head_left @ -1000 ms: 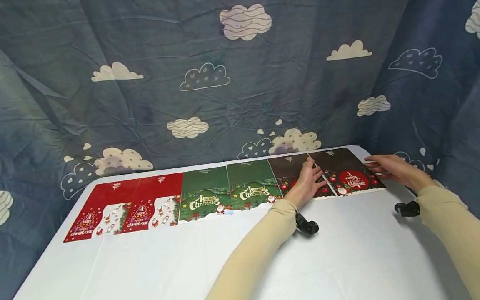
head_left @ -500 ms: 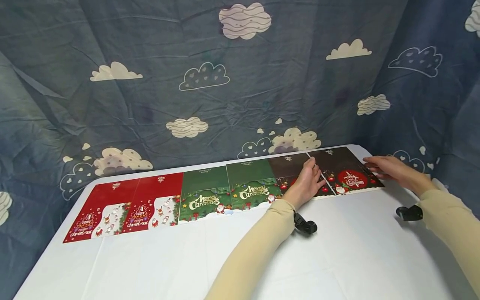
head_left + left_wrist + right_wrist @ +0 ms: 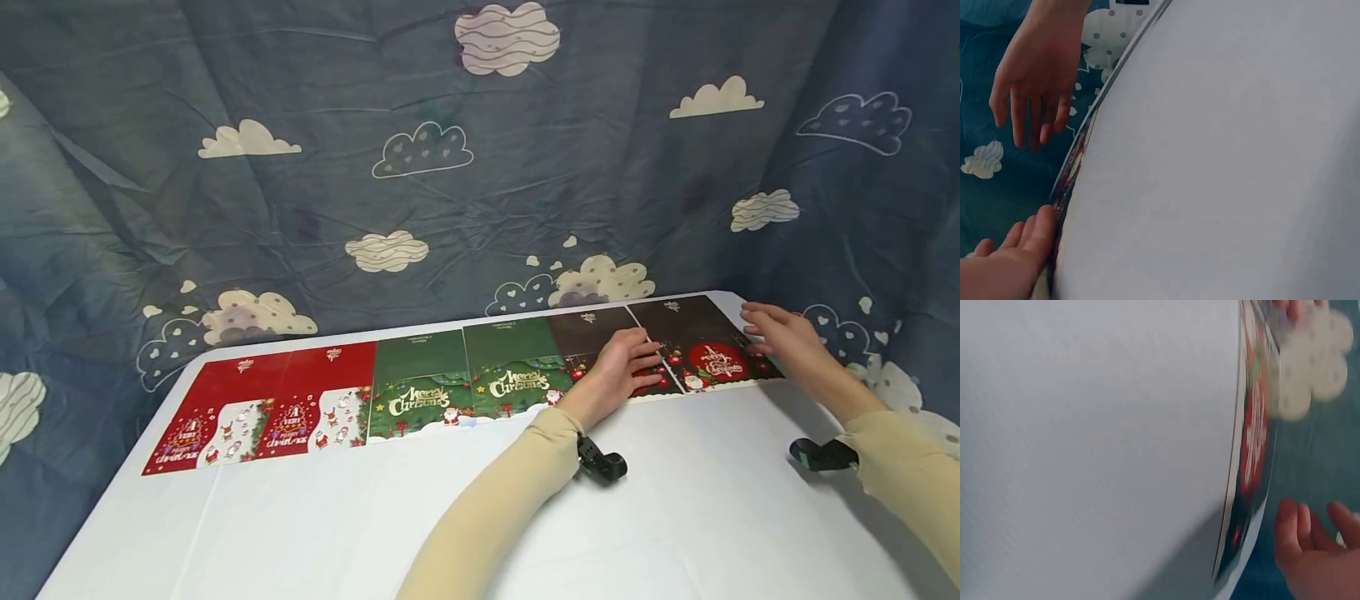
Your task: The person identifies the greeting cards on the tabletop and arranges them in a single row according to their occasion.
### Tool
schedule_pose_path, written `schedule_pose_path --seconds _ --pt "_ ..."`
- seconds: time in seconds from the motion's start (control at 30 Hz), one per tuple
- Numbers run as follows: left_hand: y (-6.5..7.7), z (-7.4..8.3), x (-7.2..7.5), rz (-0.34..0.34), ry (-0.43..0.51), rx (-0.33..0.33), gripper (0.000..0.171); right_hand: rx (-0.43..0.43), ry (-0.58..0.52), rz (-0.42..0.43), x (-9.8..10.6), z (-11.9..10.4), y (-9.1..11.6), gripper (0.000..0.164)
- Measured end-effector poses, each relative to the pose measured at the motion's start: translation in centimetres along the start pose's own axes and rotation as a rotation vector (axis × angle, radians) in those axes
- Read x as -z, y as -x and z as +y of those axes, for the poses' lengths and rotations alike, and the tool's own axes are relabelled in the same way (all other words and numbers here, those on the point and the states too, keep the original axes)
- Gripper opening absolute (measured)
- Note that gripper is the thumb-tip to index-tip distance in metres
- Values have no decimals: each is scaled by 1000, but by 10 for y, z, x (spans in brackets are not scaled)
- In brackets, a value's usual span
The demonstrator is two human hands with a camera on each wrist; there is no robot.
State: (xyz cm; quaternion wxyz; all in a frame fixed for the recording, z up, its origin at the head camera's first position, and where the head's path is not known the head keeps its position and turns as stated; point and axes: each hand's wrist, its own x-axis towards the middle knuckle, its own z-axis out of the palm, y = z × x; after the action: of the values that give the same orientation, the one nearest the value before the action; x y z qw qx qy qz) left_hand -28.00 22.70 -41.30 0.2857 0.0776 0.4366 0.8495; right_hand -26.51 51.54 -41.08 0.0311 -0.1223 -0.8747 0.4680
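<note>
Two dark Christmas cards lie unfolded side by side at the right end of a row. My left hand [image 3: 609, 379] hovers over the lower part of the inner dark card [image 3: 588, 325], fingers loosely bent, partly covering its red print. Beside the right edge of the outer dark card [image 3: 675, 327], my right hand [image 3: 787, 340] has its fingers spread and relaxed, fingertips close by that edge. Neither hand grips anything. In the right wrist view the outer card's red print [image 3: 1254, 444] shows at a steep slant, with the right hand's fingers [image 3: 1288, 531] apart from it.
Leftward the row continues with two green cards [image 3: 420, 357] and two red cards [image 3: 232, 379], all flat near the back edge of a white-covered table [image 3: 337, 517]. A dark blue cloud-patterned cloth [image 3: 315, 200] hangs behind and to the right.
The head view has shifted slightly. My left hand's raised fingers have lowered toward the seam between the dark cards. My right hand has lifted slightly at the outer card's edge. The cards stay in place.
</note>
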Motion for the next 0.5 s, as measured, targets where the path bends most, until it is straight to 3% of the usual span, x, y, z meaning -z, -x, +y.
schedule_pose_path --seconds 0.13,0.37,0.5 --pt "10 11 4 -45 -47 0 39 -6 -150 -53 -19 -30 28 82" --pt "25 32 7 -106 -119 -26 32 -5 -647 -151 -51 -81 82 79" --pt "37 47 14 -134 -245 -60 32 60 -704 -189 -69 -97 101 77"
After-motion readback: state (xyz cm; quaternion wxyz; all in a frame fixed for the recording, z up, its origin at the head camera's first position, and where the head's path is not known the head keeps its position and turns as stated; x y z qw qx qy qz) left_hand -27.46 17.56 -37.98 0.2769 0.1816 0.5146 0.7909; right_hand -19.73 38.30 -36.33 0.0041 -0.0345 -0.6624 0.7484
